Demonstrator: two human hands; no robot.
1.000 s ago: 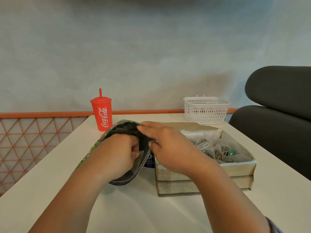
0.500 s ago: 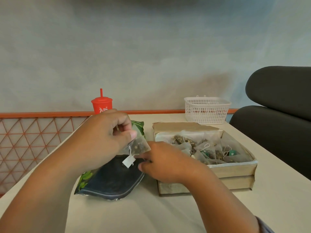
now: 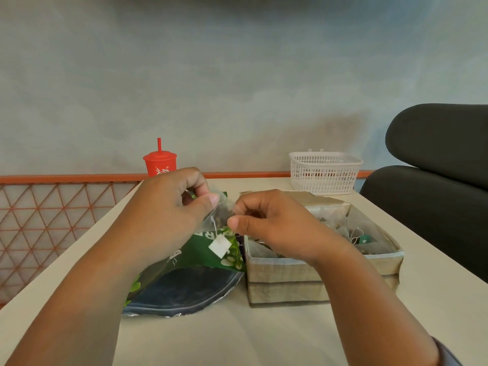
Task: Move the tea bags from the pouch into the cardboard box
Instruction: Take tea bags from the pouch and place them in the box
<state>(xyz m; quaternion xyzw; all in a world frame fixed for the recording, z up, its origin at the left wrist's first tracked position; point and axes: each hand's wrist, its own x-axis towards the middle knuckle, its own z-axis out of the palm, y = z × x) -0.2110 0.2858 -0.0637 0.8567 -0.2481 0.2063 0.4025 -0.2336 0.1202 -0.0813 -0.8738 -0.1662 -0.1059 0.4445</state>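
A green pouch (image 3: 200, 262) lies open on the table, its dark mouth facing me. Above it my left hand (image 3: 169, 215) pinches the top corner of a see-through tea bag (image 3: 221, 213) whose white paper tag (image 3: 220, 245) hangs on a string. My right hand (image 3: 266, 223) pinches the same tea bag from its right side, over the left end of the cardboard box (image 3: 311, 270). The box stands right of the pouch and holds several tea bags (image 3: 351, 228).
A red lidded cup with a straw (image 3: 159, 161) stands at the far left of the table, partly behind my left hand. A white plastic basket (image 3: 324, 171) sits at the far edge. A dark chair (image 3: 433, 180) is to the right.
My left hand came out of the pouch with a tea bag and lifted it. My right hand let go of the pouch, which dropped flat, and rose to pinch the tea bag.
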